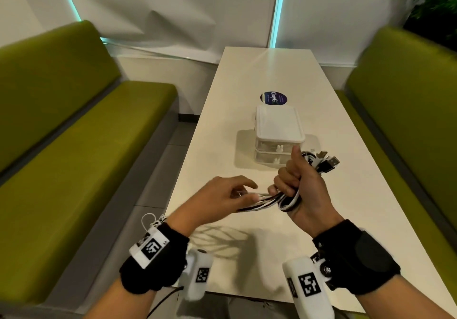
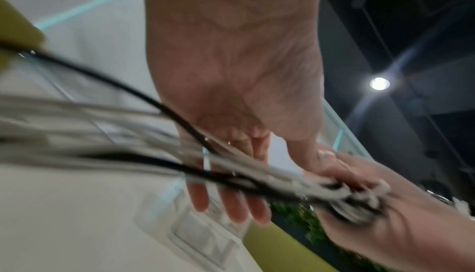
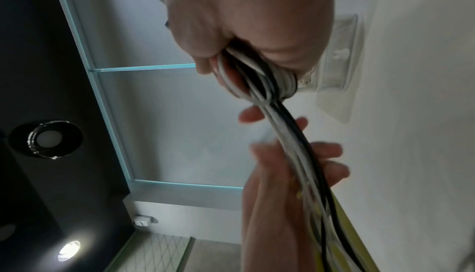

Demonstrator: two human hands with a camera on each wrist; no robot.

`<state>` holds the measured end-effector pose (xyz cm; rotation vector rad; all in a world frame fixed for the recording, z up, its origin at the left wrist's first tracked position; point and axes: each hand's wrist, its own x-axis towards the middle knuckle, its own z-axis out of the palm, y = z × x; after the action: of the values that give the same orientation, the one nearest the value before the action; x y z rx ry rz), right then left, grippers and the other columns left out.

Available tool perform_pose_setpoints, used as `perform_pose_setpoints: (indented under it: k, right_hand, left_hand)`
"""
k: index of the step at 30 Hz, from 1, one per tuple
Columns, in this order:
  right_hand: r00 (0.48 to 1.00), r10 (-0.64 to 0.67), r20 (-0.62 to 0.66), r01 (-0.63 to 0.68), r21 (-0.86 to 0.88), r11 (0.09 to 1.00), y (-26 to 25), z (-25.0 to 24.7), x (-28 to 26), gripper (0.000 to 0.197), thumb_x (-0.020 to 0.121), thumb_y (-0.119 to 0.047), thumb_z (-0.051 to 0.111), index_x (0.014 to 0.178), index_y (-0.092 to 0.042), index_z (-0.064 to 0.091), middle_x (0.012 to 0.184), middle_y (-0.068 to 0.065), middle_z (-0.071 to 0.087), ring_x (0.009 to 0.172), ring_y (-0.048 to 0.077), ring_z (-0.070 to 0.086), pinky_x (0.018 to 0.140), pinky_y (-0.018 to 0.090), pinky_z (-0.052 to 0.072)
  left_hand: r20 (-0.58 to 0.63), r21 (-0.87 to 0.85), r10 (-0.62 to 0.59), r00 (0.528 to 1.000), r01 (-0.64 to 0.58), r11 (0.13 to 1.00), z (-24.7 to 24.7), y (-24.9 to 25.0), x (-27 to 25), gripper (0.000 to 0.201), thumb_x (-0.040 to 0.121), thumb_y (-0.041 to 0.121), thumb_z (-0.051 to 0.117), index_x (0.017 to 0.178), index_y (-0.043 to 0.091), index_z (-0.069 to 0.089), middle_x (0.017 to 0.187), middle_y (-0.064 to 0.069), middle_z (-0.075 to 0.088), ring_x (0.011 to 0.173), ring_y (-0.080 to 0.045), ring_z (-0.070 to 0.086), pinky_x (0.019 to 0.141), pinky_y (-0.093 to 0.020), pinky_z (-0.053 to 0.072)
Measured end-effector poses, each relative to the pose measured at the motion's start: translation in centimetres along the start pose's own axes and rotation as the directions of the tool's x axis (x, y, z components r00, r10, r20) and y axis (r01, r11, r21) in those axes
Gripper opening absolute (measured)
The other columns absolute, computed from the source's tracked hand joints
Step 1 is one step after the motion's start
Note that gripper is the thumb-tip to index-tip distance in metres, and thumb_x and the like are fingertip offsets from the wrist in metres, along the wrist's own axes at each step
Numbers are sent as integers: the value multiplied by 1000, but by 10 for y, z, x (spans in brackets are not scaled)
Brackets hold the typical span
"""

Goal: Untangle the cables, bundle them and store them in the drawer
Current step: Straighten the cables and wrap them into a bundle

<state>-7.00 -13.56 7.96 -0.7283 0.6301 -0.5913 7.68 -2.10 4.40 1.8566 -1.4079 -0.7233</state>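
Observation:
My right hand [image 1: 286, 185] grips a looped bundle of black and white cables [image 1: 268, 201] in its fist, thumb up, above the near part of the white table [image 1: 247, 83]. The plugs [image 1: 326, 164] stick out past the fist to the upper right. Loose strands run left from the fist between the thumb and fingers of my left hand [image 1: 253, 192], which holds them lightly and looks blurred. In the right wrist view the cables [image 3: 290, 130] leave the fist and cross the left palm. Behind the hands stands a small white drawer unit [image 1: 279, 130] with both drawers closed.
Green padded benches flank the table on the left [image 1: 74, 145] and the right [image 1: 408, 120]. A round dark sticker [image 1: 273, 98] lies on the tabletop beyond the drawer unit. A plant [image 1: 432, 4] is at the top right.

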Motion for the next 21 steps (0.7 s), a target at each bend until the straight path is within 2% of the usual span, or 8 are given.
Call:
perform_pose_setpoints:
  k: [3, 5, 7, 9, 12, 15, 19, 21]
  right_hand:
    - [999, -39, -36, 38, -19, 999, -2, -6, 5, 57, 82, -51, 63, 56, -21, 22, 50, -4, 13, 43, 13, 12, 45, 27, 16]
    - [998, -50, -43, 49, -18, 999, -2, -8, 8, 58, 82, -51, 63, 56, -21, 21, 50, -4, 13, 43, 14, 10, 47, 29, 12]
    - [998, -53, -37, 53, -13, 999, -1, -7, 11, 58, 83, -51, 62, 55, -21, 21, 49, -4, 13, 42, 13, 11, 46, 29, 12]
    - [998, -54, -25, 54, -10, 998, -3, -5, 12, 58, 84, -51, 62, 55, -21, 22, 49, -3, 12, 40, 13, 12, 43, 27, 15]
    - [998, -61, -6, 61, 10, 998, -7, -5, 12, 58, 83, -52, 62, 54, -21, 22, 48, -4, 12, 38, 12, 13, 41, 26, 16]
    - [997, -73, 22, 72, 18, 997, -11, -3, 10, 57, 84, -51, 60, 55, -21, 22, 48, -4, 13, 39, 12, 13, 42, 26, 17]
    - [995, -97, 9, 97, 13, 995, -22, -10, 12, 57, 87, -49, 59, 55, -21, 22, 48, -4, 14, 41, 13, 13, 42, 26, 18]
    - [995, -104, -2, 104, -4, 995, -27, -14, 15, 57, 88, -48, 59, 55, -20, 23, 48, -4, 14, 41, 13, 13, 42, 26, 19]
  left_hand:
    - [-169, -77, 24, 985, -37, 996, -21, -11, -8, 12, 95, 28, 59, 97, 20, 68, 88, 7, 71, 85, -7, 66, 83, -27, 51]
    - [-199, -54, 68, 978, -80, 995, -23, -8, -13, 11, 94, 22, 59, 88, 18, 68, 83, 6, 70, 82, -9, 65, 80, -27, 51]
    - [-118, 17, 126, 985, -125, 992, -17, -3, -13, 9, 89, 20, 59, 85, 19, 67, 82, 8, 68, 80, -10, 62, 77, -27, 49]
    - [19, 181, 154, 988, -155, 971, -5, -3, -11, 13, 83, 19, 60, 95, 23, 66, 90, 12, 65, 86, -6, 58, 80, -26, 46]
    - [142, 448, 111, 984, -163, 879, 22, -13, -4, 32, 80, 31, 60, 112, 28, 59, 108, 9, 62, 103, -15, 53, 85, -33, 44]
    - [141, 610, -11, 990, -78, 788, 40, -25, 4, 35, 86, 45, 56, 119, 34, 57, 119, 5, 64, 113, -21, 54, 87, -35, 39]
    - [136, 645, -119, 984, 4, 764, 18, -56, 7, 58, 83, 67, 46, 131, 36, 52, 134, 13, 57, 125, -15, 51, 101, -39, 36]
    - [123, 600, -178, 976, 70, 797, -4, -66, 2, 77, 72, 84, 35, 133, 39, 52, 140, 20, 50, 131, -8, 45, 112, -49, 28]
